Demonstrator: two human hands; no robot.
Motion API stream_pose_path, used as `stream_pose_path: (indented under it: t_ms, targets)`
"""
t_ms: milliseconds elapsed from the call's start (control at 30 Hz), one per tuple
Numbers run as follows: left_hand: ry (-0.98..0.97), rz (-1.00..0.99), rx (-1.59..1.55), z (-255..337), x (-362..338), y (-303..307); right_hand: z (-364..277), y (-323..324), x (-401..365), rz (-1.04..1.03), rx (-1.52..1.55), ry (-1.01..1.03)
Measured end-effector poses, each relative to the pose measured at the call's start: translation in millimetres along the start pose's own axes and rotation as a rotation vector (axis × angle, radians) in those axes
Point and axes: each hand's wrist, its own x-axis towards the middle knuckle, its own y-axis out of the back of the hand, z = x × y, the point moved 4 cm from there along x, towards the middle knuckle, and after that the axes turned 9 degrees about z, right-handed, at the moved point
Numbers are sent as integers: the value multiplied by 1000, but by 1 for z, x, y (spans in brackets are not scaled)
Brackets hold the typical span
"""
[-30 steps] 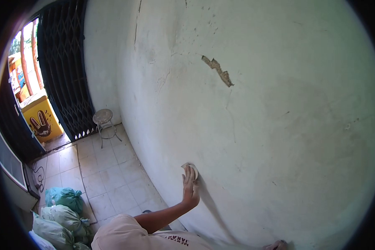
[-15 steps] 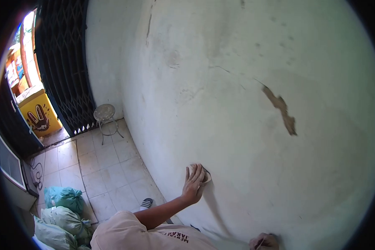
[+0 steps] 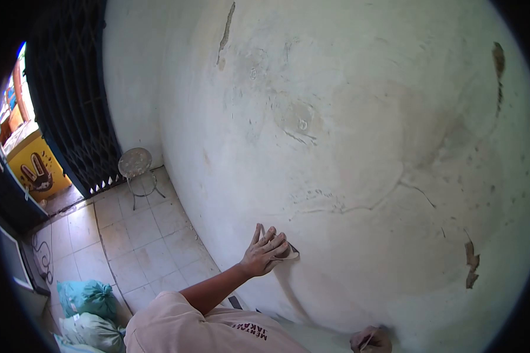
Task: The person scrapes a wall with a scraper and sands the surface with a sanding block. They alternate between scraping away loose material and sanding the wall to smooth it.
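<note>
My left hand [image 3: 266, 252] presses against the wall [image 3: 359, 159], its fingers bent over a pale folded sheet with a dark edge that looks like sandpaper [image 3: 291, 254]. Most of that sheet is hidden under my palm and fingers. Lower down, at the bottom edge of the view, my right hand [image 3: 372, 341] is closed beside the wall. A thin pale edge shows between its fingers, too small to name. The wall around my hands is off-white, with smudges, a long crack [image 3: 359, 209] and a brown bare patch [image 3: 471, 266].
A round metal stool [image 3: 135, 163] stands in the corner by a dark folding gate [image 3: 70, 94]. Tied teal and pale bags [image 3: 88, 299] lie on the tiled floor [image 3: 138, 253] to the left. A cable [image 3: 43, 259] curls near a screen-like box [image 3: 20, 265].
The view has tilted up and to the right, so more of the cracked upper wall shows. My left hand has turned slightly and shifted left in view. My right hand stays nearly in place.
</note>
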Motion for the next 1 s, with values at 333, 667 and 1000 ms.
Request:
stream_pose_path:
  t_ms: [333, 667, 1000]
  targets:
    - [-9, 105, 26, -98, 32, 53, -3, -12, 35, 90, 43, 27]
    - [155, 239, 106, -161, 61, 107, 22, -14, 24, 425, 202, 76]
    - [577, 737, -234, -201, 115, 186, 20, -23, 22, 568, 4, 135]
